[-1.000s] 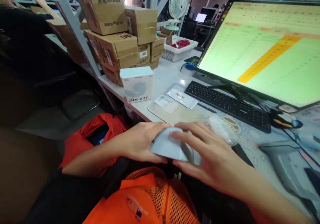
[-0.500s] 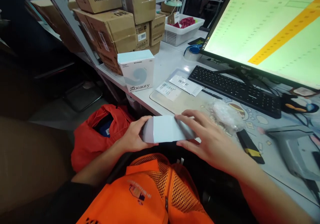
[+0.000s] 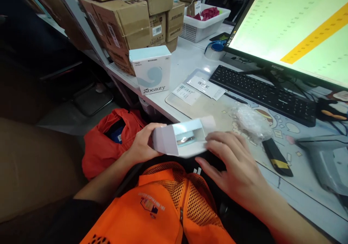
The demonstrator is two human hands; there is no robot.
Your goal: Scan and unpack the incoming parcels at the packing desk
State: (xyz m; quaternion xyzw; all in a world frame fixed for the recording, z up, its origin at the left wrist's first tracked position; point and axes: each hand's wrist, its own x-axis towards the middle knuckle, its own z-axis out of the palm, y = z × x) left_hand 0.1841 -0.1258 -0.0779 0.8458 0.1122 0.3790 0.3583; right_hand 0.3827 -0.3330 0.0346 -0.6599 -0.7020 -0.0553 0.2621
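Over the lap, just short of the desk's near edge, the head view shows me a small pale blue cardboard box (image 3: pixel 178 142) lying on its side, its long axis running left to right and rising slightly toward the right. My feed has the left hand (image 3: pixel 141 146) curled round the box's closed left end, fingers wrapped behind and thumb in front, firmly holding it. The right hand (image 3: pixel 233 168) sits just right of and below the box, fingers loosely spread and gripping nothing, with its fingertips (image 3: pixel 210 142) touching the lower right edge. So the open end, with its raised flap, faces the right hand, which is the nearer one to the mouth. Something pale with a shiny rim sits inside, but I cannot make out what it is. The left palm is hidden behind the box, and both forearms are cut off by an orange mesh vest (image 3: pixel 168 207) low in the frame. Behind the hands on the white desk (image 3: pixel 187 61) lie a crumpled clear plastic wrap (image 3: pixel 251 122) and an upright white carton printed "beauty" (image 3: pixel 150 70), both well apart from the fingers.
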